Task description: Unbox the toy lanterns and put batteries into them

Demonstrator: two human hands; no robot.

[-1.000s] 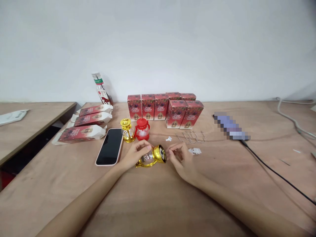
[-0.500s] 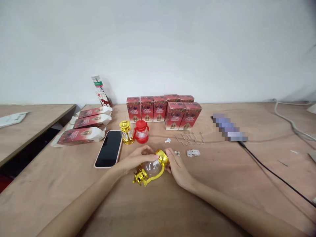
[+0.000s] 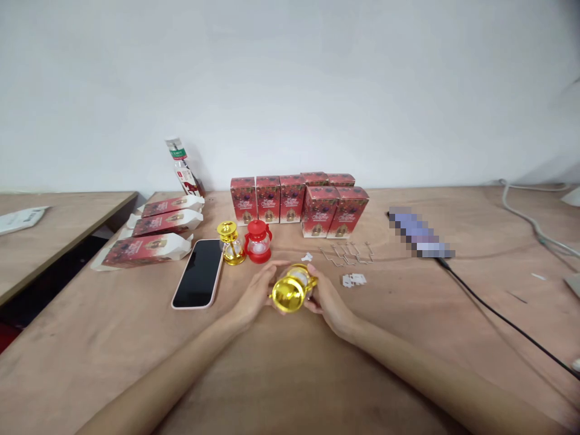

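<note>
A small gold lantern (image 3: pixel 289 294) with a clear globe is between my two hands, its round gold top tilted up towards me. My left hand (image 3: pixel 256 296) is closed around its left side, and my right hand (image 3: pixel 330 299) grips it from the right near the handle. The fingertips behind the lantern are hidden. Beyond my left hand stand another gold lantern (image 3: pixel 233 244) and a red lantern (image 3: pixel 258 241), side by side. Past my right hand lie small white pieces (image 3: pixel 354 280), another little white bit (image 3: pixel 307 257) and several bent metal wires (image 3: pixel 347 254).
Several red printed boxes (image 3: pixel 290 199) stand along the wall. Flattened or open-ended red boxes (image 3: pixel 145 251) lie at the left near a bottle (image 3: pixel 181 166). A phone (image 3: pixel 198 275) lies left of my hands; a pixelated device (image 3: pixel 419 232) with a black cable (image 3: pixel 502 317) is at right.
The gold lantern has turned from lying on its side, base towards the upper right, to standing with its top tilted at me. Both hands have shifted their hold around it.
</note>
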